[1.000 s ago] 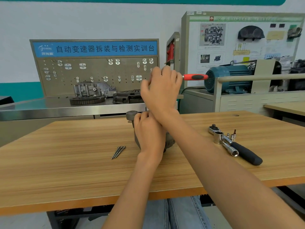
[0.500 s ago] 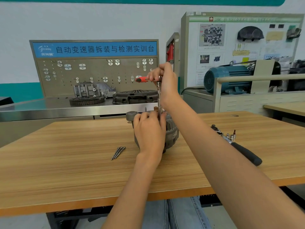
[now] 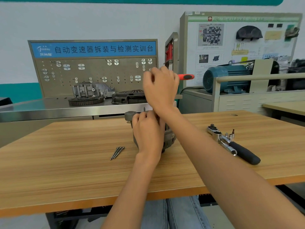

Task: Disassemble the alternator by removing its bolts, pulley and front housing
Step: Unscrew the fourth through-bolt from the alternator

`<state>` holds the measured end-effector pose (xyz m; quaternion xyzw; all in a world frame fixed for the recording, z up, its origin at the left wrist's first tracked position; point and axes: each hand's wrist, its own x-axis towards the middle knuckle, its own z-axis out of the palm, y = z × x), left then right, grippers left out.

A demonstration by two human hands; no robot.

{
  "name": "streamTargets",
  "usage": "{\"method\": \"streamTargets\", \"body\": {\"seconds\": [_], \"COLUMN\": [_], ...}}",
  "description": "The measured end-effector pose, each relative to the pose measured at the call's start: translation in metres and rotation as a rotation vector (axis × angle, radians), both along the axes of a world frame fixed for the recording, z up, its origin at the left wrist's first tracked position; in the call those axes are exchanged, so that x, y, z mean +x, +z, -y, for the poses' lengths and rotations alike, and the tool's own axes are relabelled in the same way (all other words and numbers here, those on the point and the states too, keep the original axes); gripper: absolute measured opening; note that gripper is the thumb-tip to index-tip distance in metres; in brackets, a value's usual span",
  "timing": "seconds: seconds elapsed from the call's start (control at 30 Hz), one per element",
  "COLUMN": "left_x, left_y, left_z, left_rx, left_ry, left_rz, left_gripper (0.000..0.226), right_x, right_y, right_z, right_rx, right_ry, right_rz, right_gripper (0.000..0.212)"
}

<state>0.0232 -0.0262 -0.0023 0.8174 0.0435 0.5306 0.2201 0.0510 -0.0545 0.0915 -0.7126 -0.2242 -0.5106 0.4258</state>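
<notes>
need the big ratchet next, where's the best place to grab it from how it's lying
Take the ratchet by its black handle, coming from above on the near right. The handle lies flat and bare, pointing toward the table edge, while small bits crowd the chrome head end.

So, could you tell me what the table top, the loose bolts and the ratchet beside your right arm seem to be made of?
Table top: looks like wood or wood-look laminate, matte, with streaky grain lines. Loose bolts: likely steel, thin dull-grey shafts. Ratchet: bright chromed metal with sharp highlights, and a matte black grip, probably rubber or plastic.
</notes>
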Motion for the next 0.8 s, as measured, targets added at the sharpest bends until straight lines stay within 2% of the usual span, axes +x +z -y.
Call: {"method": "streamTargets", "body": {"seconds": [0.07, 0.17, 0.23, 0.3, 0.37, 0.47, 0.5, 0.57, 0.63, 0.7, 0.8], "left_x": [0.001, 0.002, 0.001, 0.001, 0.001, -0.001, -0.002, -0.003, -0.002, -0.002, -0.002], "left_y": [-0.001, -0.002, -0.002, -0.002, -0.001, 0.001, 0.001, 0.001, 0.002, 0.002, 0.002], "left_z": [0.0, 0.0, 0.001, 0.002, 0.001, 0.0, 0.0, 0.0, -0.001, -0.002, 0.001], "left_rx": [0.003, 0.039, 0.042, 0.046, 0.045, 0.023, 0.018, 0.033, 0.07, 0.068, 0.006], "left_ry": [0.009, 0.038, 0.039, 0.042, 0.05, 0.047, 0.036, 0.025, 0.04, 0.053, 0.015], "left_rz": [0.012, 0.019, 0.04, 0.058, 0.033, -0.027, -0.039, -0.058, -0.089, -0.105, -0.042], "left_gripper": [0.021, 0.03, 0.03, 0.029, 0.029, 0.023, 0.018, 0.011, 0.012, 0.013, 0.012], "right_x": [0.001, 0.004, 0.008, 0.009, 0.007, 0.002, 0.001, 0.004, 0.005, 0.005, 0.001], "right_y": [0.008, 0.018, 0.02, 0.021, 0.02, 0.01, 0.004, -0.007, -0.015, -0.017, -0.012], "right_z": [0.001, 0.008, 0.014, 0.016, 0.013, 0.005, 0.003, 0.0, -0.002, -0.001, 0.0], "right_rx": [0.209, 0.495, 0.534, 0.537, 0.554, 0.424, 0.331, 0.108, -0.019, 0.029, 0.135], "right_ry": [0.354, 0.859, 1.041, 1.091, 1.027, 0.73, 0.594, 0.187, -0.153, -0.187, 0.01], "right_rz": [-0.131, -0.399, -0.5, -0.518, -0.504, -0.341, -0.239, -0.023, 0.072, 0.103, 0.068], "right_gripper": [0.045, 0.052, 0.063, 0.067, 0.061, 0.05, 0.045, 0.026, 0.013, 0.011, 0.012]}}
